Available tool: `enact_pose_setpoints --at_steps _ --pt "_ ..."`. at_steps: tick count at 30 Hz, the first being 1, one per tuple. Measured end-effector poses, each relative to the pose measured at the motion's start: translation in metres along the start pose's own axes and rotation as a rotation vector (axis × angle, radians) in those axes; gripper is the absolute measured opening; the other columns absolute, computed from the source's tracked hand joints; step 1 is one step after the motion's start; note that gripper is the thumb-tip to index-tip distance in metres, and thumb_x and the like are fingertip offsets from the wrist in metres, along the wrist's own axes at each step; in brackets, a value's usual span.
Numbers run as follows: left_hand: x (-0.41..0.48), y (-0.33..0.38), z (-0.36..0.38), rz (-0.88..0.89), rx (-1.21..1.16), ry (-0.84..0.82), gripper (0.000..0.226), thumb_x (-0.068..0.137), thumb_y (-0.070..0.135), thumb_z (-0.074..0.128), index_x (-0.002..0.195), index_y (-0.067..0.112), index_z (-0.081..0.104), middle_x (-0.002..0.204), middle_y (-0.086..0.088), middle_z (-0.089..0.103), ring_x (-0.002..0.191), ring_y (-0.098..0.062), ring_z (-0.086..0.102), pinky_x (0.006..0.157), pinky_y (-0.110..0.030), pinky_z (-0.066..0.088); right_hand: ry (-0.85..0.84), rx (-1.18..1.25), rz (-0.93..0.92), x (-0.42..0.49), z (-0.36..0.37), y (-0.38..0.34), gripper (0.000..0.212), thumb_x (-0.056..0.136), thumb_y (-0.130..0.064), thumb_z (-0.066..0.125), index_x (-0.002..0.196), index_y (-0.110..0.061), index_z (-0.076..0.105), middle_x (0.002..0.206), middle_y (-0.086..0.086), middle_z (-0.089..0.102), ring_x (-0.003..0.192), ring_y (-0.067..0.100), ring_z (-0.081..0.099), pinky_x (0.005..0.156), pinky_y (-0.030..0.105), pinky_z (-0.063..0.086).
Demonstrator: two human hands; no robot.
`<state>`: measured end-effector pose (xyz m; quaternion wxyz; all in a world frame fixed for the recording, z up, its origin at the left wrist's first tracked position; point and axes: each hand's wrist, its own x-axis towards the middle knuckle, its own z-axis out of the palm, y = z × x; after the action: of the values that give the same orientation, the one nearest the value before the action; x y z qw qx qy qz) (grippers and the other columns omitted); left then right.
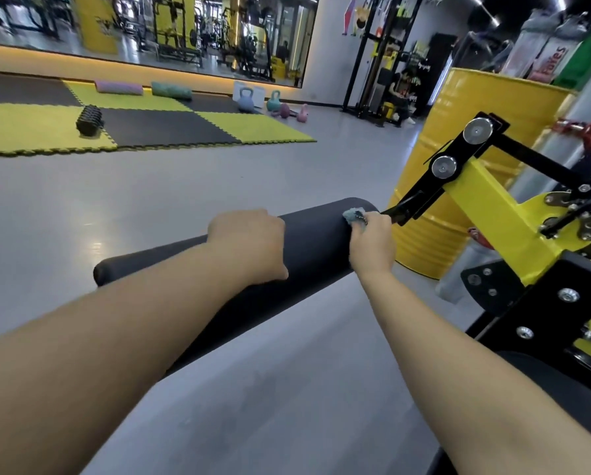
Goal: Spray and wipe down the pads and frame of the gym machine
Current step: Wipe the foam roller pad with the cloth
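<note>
Roller pad (307, 241) axis runs lower-left to upper-right. Left grip (249, 245) clasps its middle; right grip (372, 241) pinches cloth (354, 216) at end by frame (485, 197), rest of pad lying leftward.

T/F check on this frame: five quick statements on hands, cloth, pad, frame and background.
1. The right hand holds a blue cloth against the pad. True.
2. The left hand holds a spray bottle. False: it grips the pad, with its fingers curled over the top, and holds no bottle.
3. The cloth is at the end of the pad nearest the yellow frame. True.
4. The pad is red. False: it is black.
5. Kettlebells stand far across the room, near the mats. True.
</note>
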<state>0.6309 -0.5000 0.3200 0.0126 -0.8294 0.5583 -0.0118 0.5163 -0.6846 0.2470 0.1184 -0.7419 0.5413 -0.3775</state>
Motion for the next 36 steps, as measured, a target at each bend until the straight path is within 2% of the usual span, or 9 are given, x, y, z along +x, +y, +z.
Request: enact_pose_setpoints --at_steps 6,11,13,16,19,21,28,33,36 --pt "0.016 -0.037 -0.001 -0.103 -0.112 -0.226 0.092 0.062 0.071 0.067 0.135 0.022 0.041 0.130 -0.002 0.049 0.114 -0.025 0.051 0.087 -0.035 0.044 -0.161 0.045 -0.599 -0.048 0.005 -0.042 0.027 0.093 -0.025 0.054 0.119 -0.016 0.059 0.110 0.010 0.052 0.086 0.029 0.058 0.064 0.040 0.048" --pt "0.021 -0.036 0.002 -0.057 -0.022 -0.262 0.086 0.066 0.076 0.059 0.130 0.021 0.043 0.120 -0.001 0.053 0.107 -0.024 0.054 0.092 -0.039 0.047 -0.014 -0.044 -0.247 0.018 0.006 -0.004 0.023 0.096 -0.023 0.049 0.111 -0.012 0.063 0.134 0.007 0.038 0.103 0.028 0.055 0.078 0.035 0.045" --pt "0.023 -0.035 0.000 -0.050 -0.015 -0.279 0.086 0.068 0.075 0.058 0.130 0.020 0.040 0.123 -0.002 0.051 0.109 -0.025 0.053 0.094 -0.040 0.046 -0.028 -0.046 -0.068 0.033 0.008 -0.005 0.025 0.098 -0.024 0.043 0.102 -0.008 0.061 0.125 0.010 0.048 0.099 0.029 0.056 0.071 0.031 0.038" --pt "0.025 -0.035 -0.001 -0.047 -0.010 -0.303 0.088 0.070 0.075 0.057 0.134 0.019 0.035 0.130 -0.005 0.046 0.114 -0.028 0.051 0.094 -0.038 0.044 -0.110 -0.076 -0.239 0.012 0.015 -0.035 0.026 0.097 -0.026 0.042 0.087 -0.010 0.059 0.096 0.013 0.061 0.090 0.031 0.057 0.065 0.031 0.032" --pt "0.028 -0.033 -0.002 -0.051 0.003 -0.308 0.092 0.067 0.074 0.060 0.135 0.019 0.032 0.134 -0.006 0.041 0.117 -0.030 0.049 0.089 -0.037 0.041 -0.174 0.024 -0.566 -0.025 0.014 -0.045 0.021 0.093 -0.025 0.053 0.107 -0.013 0.063 0.100 0.009 0.061 0.096 0.023 0.053 0.076 0.032 0.039" --pt "0.029 -0.032 -0.002 -0.062 -0.015 -0.320 0.093 0.065 0.073 0.063 0.135 0.020 0.032 0.134 -0.006 0.039 0.117 -0.030 0.049 0.086 -0.037 0.040 -0.125 0.011 -0.597 -0.008 0.015 -0.031 0.023 0.091 -0.022 0.055 0.112 -0.016 0.063 0.102 0.008 0.061 0.099 0.025 0.053 0.079 0.033 0.040" --pt "0.030 -0.029 0.000 -0.046 0.001 -0.312 0.092 0.066 0.073 0.063 0.136 0.021 0.031 0.129 -0.004 0.040 0.113 -0.029 0.051 0.088 -0.039 0.044 0.038 -0.166 0.015 0.069 0.011 0.002 0.026 0.098 -0.017 0.039 0.106 -0.001 0.057 0.115 0.021 0.051 0.107 0.039 0.047 0.083 0.040 0.034" --pt "0.028 -0.029 0.000 -0.030 0.015 -0.284 0.092 0.063 0.073 0.065 0.132 0.021 0.034 0.125 -0.003 0.042 0.111 -0.028 0.051 0.084 -0.039 0.044 -0.204 -0.151 -0.522 0.011 0.018 -0.039 0.022 0.097 -0.024 0.045 0.104 -0.009 0.059 0.100 0.008 0.050 0.090 0.022 0.045 0.072 0.032 0.030" --pt "0.020 -0.023 0.003 -0.025 0.072 -0.220 0.091 0.065 0.074 0.062 0.131 0.019 0.033 0.123 -0.004 0.042 0.112 -0.029 0.049 0.083 -0.038 0.047 -0.231 -0.077 -0.545 0.023 0.013 -0.024 0.028 0.093 -0.031 0.050 0.114 -0.015 0.061 0.109 0.009 0.055 0.101 0.024 0.050 0.084 0.034 0.037"
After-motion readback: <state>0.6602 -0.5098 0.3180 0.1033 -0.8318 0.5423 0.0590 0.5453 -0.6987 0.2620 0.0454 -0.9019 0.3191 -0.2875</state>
